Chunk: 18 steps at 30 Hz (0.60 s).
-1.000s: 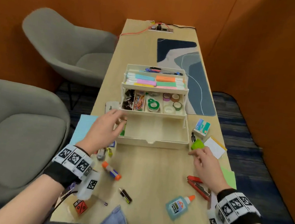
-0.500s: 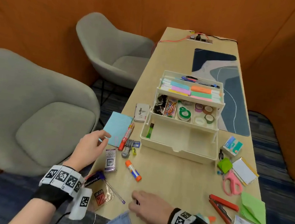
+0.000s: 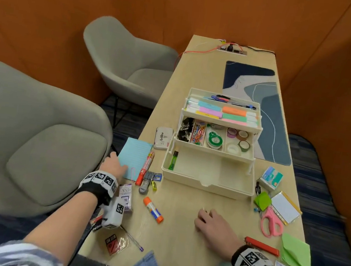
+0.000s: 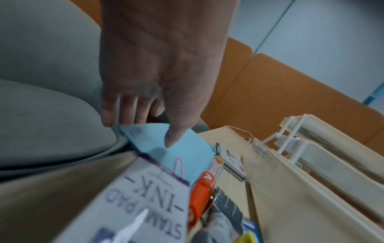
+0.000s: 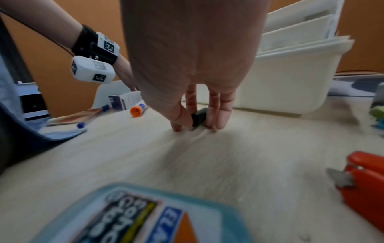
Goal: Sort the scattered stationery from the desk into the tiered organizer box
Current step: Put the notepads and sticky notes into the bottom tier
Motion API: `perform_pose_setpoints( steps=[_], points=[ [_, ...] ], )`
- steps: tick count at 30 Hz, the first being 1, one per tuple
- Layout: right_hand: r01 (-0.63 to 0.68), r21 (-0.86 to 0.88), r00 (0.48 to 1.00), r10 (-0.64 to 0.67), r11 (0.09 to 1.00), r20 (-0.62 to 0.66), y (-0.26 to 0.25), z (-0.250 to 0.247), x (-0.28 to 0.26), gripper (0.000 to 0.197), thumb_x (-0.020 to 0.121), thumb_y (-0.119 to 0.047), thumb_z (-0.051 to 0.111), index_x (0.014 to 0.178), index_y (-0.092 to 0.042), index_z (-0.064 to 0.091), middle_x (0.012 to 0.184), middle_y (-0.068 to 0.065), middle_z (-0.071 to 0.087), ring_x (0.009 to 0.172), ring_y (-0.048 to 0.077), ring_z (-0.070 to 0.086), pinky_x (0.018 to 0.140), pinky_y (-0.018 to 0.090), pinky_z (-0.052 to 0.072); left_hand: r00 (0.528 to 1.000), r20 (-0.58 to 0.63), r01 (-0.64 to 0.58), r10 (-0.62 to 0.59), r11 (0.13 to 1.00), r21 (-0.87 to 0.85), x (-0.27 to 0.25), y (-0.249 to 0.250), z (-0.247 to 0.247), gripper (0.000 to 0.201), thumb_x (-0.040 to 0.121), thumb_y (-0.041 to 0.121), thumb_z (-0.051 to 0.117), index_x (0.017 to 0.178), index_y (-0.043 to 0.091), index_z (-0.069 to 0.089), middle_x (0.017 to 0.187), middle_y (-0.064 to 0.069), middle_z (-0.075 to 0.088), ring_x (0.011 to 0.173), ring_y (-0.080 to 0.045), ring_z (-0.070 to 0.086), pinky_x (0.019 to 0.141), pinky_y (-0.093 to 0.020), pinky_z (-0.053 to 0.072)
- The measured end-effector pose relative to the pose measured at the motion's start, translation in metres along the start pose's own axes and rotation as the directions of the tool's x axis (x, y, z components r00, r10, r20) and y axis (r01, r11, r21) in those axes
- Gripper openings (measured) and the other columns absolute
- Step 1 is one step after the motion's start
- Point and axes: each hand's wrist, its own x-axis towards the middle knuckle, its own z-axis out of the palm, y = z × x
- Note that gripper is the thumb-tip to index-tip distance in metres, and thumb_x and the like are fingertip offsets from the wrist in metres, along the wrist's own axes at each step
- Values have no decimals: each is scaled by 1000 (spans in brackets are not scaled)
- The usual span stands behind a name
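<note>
The cream tiered organizer [image 3: 206,184] stands open mid-desk, its upper tiers filled and a green highlighter [image 3: 174,160] in the bottom tier. My left hand [image 3: 114,165] is at the desk's left edge on the blue notepad [image 3: 136,154]. In the left wrist view the thumb presses on top of the blue notepad [image 4: 187,151] while the fingers [image 4: 126,115] reach past its far edge. My right hand [image 3: 205,217] is low on the desk in front of the organizer. Its thumb and fingers pinch a small black item [image 5: 199,117] that touches the desktop.
A red marker [image 3: 146,166], an ink box [image 3: 126,195] and a glue stick [image 3: 153,209] lie near the left hand. Pink scissors [image 3: 271,222], a red stapler [image 3: 262,246], green paper [image 3: 295,253] and a staples box [image 3: 271,178] lie right. Grey chairs [image 3: 37,138] stand left.
My left hand left the organizer's bottom tier and went left to the blue notepad. My right hand came from the desk's right side to the front middle and closed on the small black item.
</note>
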Motion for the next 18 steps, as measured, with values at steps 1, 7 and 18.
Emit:
perform_pose_setpoints(
  steps=[1, 7, 18],
  points=[
    [-20, 20, 1000, 19, 1000, 8, 3, -3, 1, 39, 50, -13, 79, 79, -26, 56, 91, -6, 57, 65, 14, 50, 49, 24, 43, 1000, -12, 1, -1, 1000, 5, 4, 0, 1, 63, 85, 23, 62, 136, 2, 32, 130, -24, 46, 119, -38, 48, 94, -40, 41],
    [-60, 118, 998, 55, 991, 42, 16, -8, 12, 32, 83, -7, 55, 111, -23, 56, 128, -2, 50, 119, 34, 43, 94, 42, 44, 995, -86, -71, 44, 939, -336, 12, 2, -2, 30, 84, 10, 63, 112, 1, 59, 113, -20, 63, 104, -36, 59, 86, -41, 49],
    [-59, 169, 993, 74, 984, -87, 19, -21, 14, 28, 87, -17, 50, 113, -23, 59, 138, 1, 47, 133, 28, 37, 95, 41, 42, 854, -459, -488, 247, 686, -539, -58, 38, -67, 15, 90, 18, 61, 103, 21, 54, 92, 7, 64, 83, -6, 61, 71, -25, 47]
  ],
)
